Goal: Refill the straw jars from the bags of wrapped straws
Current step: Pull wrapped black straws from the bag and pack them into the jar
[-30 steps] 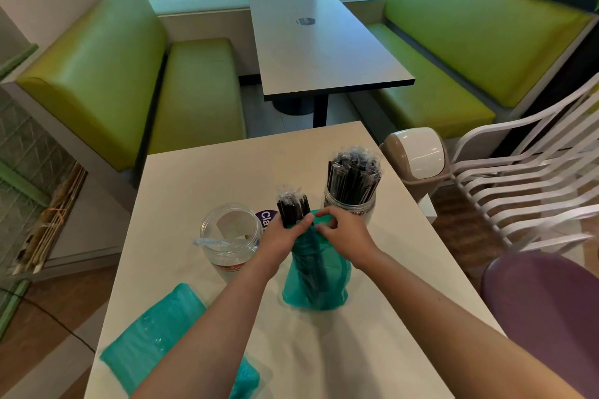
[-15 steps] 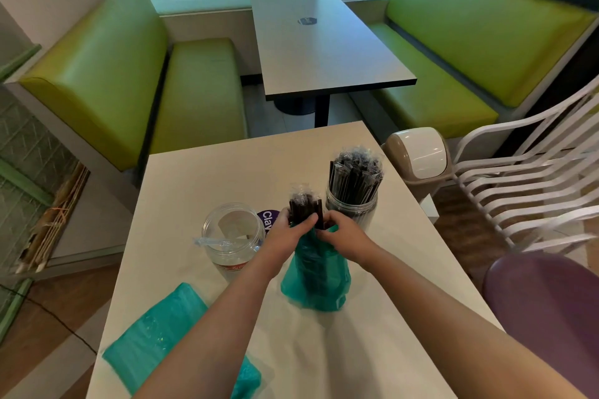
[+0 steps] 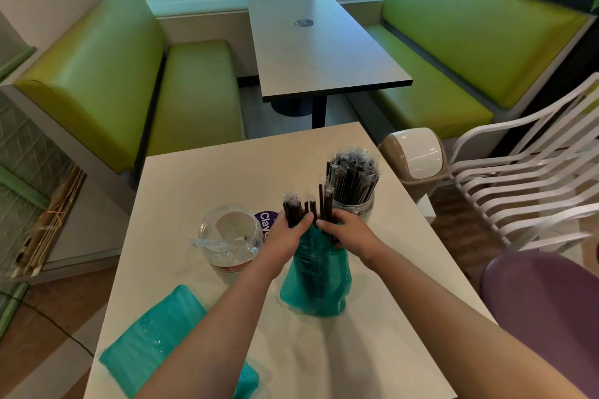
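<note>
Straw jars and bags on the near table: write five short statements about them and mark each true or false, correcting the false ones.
1. The right-hand jar is packed with wrapped straws. True.
2. The left-hand jar is full too. False: it is nearly empty, with one pale wrapped item lying across its mouth.
3. Both hands are at the mouth of the upright teal bag, the left hand and right hand gripping the dark straws that stick out of it. True.
4. The second teal bag stands upright beside the jars. False: it lies flat at the table's near left corner.
5. The upright bag sits on the green bench. False: it rests on the near table.
</note>
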